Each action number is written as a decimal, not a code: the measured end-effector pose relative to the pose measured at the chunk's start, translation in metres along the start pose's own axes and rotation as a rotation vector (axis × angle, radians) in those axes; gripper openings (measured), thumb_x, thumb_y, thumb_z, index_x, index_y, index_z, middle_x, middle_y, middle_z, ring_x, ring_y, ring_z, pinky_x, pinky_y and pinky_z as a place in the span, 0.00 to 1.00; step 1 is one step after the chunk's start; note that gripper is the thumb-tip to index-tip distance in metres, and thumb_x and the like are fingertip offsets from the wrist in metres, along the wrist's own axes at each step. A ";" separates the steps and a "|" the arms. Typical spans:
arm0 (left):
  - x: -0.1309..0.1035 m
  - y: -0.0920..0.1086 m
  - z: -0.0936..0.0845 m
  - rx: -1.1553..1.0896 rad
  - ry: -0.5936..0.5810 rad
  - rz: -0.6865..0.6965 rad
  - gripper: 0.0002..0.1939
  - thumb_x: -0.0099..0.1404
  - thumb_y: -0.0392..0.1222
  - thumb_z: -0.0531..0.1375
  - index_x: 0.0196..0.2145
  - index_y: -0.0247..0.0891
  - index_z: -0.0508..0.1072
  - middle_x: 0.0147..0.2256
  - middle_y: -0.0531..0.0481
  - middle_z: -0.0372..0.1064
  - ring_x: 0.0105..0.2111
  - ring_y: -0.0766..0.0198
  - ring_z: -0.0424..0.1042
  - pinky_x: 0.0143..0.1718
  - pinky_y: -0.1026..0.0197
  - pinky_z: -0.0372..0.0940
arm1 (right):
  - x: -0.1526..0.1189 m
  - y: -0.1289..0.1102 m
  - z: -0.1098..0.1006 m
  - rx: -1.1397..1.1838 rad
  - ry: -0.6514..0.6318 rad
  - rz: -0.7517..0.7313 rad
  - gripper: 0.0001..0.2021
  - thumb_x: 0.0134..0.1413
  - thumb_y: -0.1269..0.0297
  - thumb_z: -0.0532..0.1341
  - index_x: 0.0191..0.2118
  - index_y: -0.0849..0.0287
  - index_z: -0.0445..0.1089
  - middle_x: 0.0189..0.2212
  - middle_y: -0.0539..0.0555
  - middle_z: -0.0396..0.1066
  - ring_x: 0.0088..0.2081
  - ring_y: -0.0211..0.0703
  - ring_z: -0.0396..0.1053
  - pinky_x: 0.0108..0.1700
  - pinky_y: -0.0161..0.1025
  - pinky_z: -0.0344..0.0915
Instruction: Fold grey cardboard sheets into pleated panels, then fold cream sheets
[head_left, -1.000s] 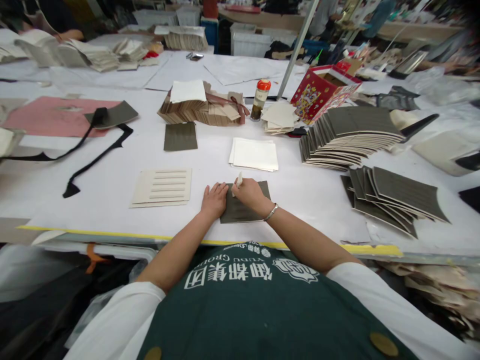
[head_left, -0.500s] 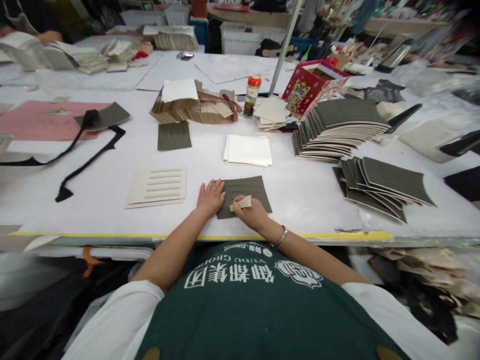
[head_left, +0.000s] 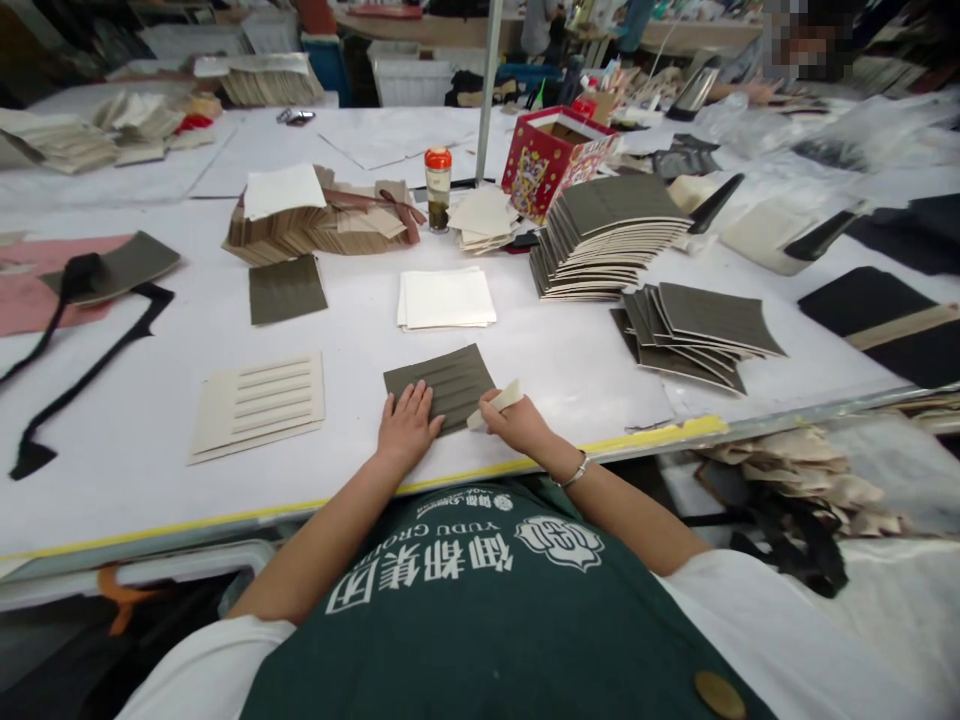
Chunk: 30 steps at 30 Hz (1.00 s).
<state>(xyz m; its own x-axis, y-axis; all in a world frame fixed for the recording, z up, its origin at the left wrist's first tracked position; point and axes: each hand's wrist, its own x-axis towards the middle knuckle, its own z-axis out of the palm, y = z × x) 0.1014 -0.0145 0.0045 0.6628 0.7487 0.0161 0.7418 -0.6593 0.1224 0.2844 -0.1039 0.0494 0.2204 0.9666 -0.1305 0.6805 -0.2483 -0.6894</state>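
Observation:
A dark olive panel with raised ribs [head_left: 450, 380] lies on the white table close to the front edge. My left hand [head_left: 409, 422] rests flat on its left part, fingers spread. At the panel's right edge, my right hand [head_left: 514, 420] is closed around a flat cream-coloured scraper-like piece [head_left: 504, 398], its lower end near the panel. Left of the hands sits a cream board with raised strips [head_left: 276, 394], on top of similar sheets. Beyond the panel is a small pile of white sheets [head_left: 447, 298].
Dark panels stand in a large stack [head_left: 615, 230] and a smaller fanned pile [head_left: 697, 330] on the right. A red-lidded bottle [head_left: 438, 190], a red box [head_left: 555, 160] and a metal pole [head_left: 489, 90] are at the back. Black strips [head_left: 90, 370] lie left.
The view has turned to the right. My right hand has moved from over the panel to its right edge with the cream piece. The panel now lies more tilted under my left hand.

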 end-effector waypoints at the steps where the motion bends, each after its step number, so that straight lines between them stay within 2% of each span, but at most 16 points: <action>1: -0.002 0.000 0.002 0.002 -0.015 -0.014 0.26 0.65 0.50 0.44 0.59 0.41 0.54 0.60 0.47 0.48 0.60 0.55 0.48 0.58 0.46 0.41 | 0.002 0.008 -0.007 0.020 0.014 0.049 0.11 0.54 0.64 0.49 0.34 0.60 0.68 0.21 0.50 0.71 0.25 0.37 0.69 0.32 0.30 0.61; 5: -0.003 -0.010 -0.002 0.035 -0.049 -0.024 0.24 0.66 0.48 0.44 0.58 0.43 0.55 0.61 0.49 0.47 0.60 0.55 0.47 0.58 0.43 0.40 | 0.004 0.045 -0.049 -0.043 0.188 0.240 0.12 0.54 0.64 0.49 0.33 0.62 0.68 0.16 0.51 0.68 0.23 0.40 0.69 0.29 0.32 0.61; 7: 0.002 -0.007 -0.008 0.046 -0.061 -0.016 0.23 0.66 0.47 0.44 0.57 0.41 0.57 0.60 0.46 0.49 0.59 0.54 0.49 0.58 0.42 0.38 | 0.001 0.059 -0.066 -0.086 0.265 0.310 0.12 0.54 0.63 0.49 0.34 0.61 0.68 0.16 0.52 0.68 0.24 0.41 0.69 0.30 0.33 0.60; 10: 0.021 0.021 -0.011 0.010 -0.044 0.016 0.25 0.66 0.50 0.43 0.57 0.38 0.58 0.60 0.44 0.50 0.59 0.53 0.50 0.58 0.42 0.38 | -0.004 0.069 -0.072 -0.087 0.251 0.284 0.12 0.54 0.59 0.50 0.36 0.59 0.67 0.18 0.50 0.69 0.24 0.40 0.69 0.31 0.34 0.60; 13: 0.044 0.062 -0.003 -0.062 -0.059 0.064 0.32 0.63 0.58 0.44 0.58 0.36 0.56 0.61 0.43 0.47 0.60 0.52 0.47 0.59 0.43 0.39 | -0.007 0.066 -0.065 -0.127 0.179 0.143 0.11 0.53 0.59 0.51 0.34 0.57 0.67 0.24 0.51 0.71 0.27 0.39 0.69 0.33 0.34 0.60; 15: 0.051 0.078 0.002 -0.080 -0.078 0.114 0.32 0.62 0.57 0.45 0.58 0.34 0.55 0.61 0.43 0.46 0.61 0.52 0.44 0.59 0.43 0.39 | -0.008 0.065 -0.065 -0.164 0.150 0.129 0.10 0.52 0.60 0.52 0.37 0.57 0.66 0.25 0.51 0.70 0.28 0.40 0.69 0.32 0.34 0.60; 16: 0.051 0.080 0.003 -0.079 -0.084 0.155 0.31 0.63 0.54 0.45 0.58 0.34 0.55 0.61 0.43 0.46 0.61 0.53 0.44 0.59 0.43 0.39 | -0.007 0.065 -0.068 -0.189 0.143 0.147 0.11 0.52 0.60 0.53 0.39 0.57 0.65 0.24 0.50 0.70 0.28 0.40 0.69 0.31 0.34 0.59; 18: 0.043 0.069 0.001 -0.075 -0.102 0.262 0.27 0.63 0.47 0.46 0.58 0.35 0.55 0.61 0.44 0.47 0.60 0.55 0.45 0.59 0.45 0.39 | -0.004 0.065 -0.078 -0.283 0.141 0.185 0.13 0.51 0.59 0.55 0.42 0.59 0.62 0.22 0.50 0.69 0.27 0.42 0.68 0.29 0.34 0.58; 21: 0.017 0.031 -0.010 -0.099 -0.170 0.444 0.27 0.59 0.39 0.48 0.57 0.36 0.58 0.60 0.46 0.50 0.60 0.57 0.48 0.59 0.49 0.42 | 0.011 0.055 -0.087 -0.486 0.113 0.133 0.12 0.52 0.57 0.56 0.38 0.59 0.62 0.24 0.53 0.70 0.28 0.44 0.69 0.28 0.35 0.55; 23: -0.001 0.008 -0.019 -0.153 -0.212 0.519 0.26 0.57 0.36 0.49 0.55 0.38 0.61 0.58 0.48 0.54 0.59 0.58 0.51 0.59 0.51 0.45 | 0.027 0.039 -0.079 -0.599 0.064 0.045 0.12 0.54 0.55 0.55 0.36 0.59 0.63 0.26 0.55 0.71 0.29 0.45 0.69 0.28 0.35 0.55; 25: -0.016 -0.007 -0.024 -0.231 -0.201 0.533 0.22 0.58 0.36 0.50 0.50 0.40 0.66 0.55 0.49 0.61 0.56 0.60 0.56 0.58 0.53 0.48 | 0.045 0.017 -0.057 -0.660 -0.013 -0.064 0.12 0.57 0.55 0.52 0.37 0.59 0.62 0.29 0.57 0.72 0.31 0.45 0.70 0.29 0.35 0.56; 28: -0.028 -0.012 -0.018 -0.323 -0.090 0.476 0.15 0.61 0.39 0.50 0.44 0.41 0.69 0.50 0.48 0.66 0.53 0.62 0.60 0.57 0.54 0.51 | 0.065 -0.014 -0.010 -0.694 -0.145 -0.190 0.14 0.60 0.55 0.47 0.40 0.59 0.62 0.32 0.59 0.72 0.34 0.46 0.70 0.31 0.36 0.59; 30: -0.031 -0.010 -0.011 -0.336 -0.018 0.442 0.13 0.62 0.40 0.50 0.42 0.40 0.70 0.49 0.47 0.67 0.53 0.62 0.61 0.57 0.53 0.50 | 0.073 -0.028 0.018 -0.706 -0.190 -0.211 0.14 0.60 0.57 0.46 0.41 0.61 0.62 0.33 0.60 0.72 0.35 0.47 0.71 0.33 0.37 0.60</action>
<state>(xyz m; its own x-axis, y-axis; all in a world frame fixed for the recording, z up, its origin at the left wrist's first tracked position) 0.0725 -0.0302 0.0135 0.9075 0.4021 0.1214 0.3208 -0.8502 0.4175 0.2695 -0.0249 0.0464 -0.0445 0.9764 -0.2115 0.9945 0.0233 -0.1017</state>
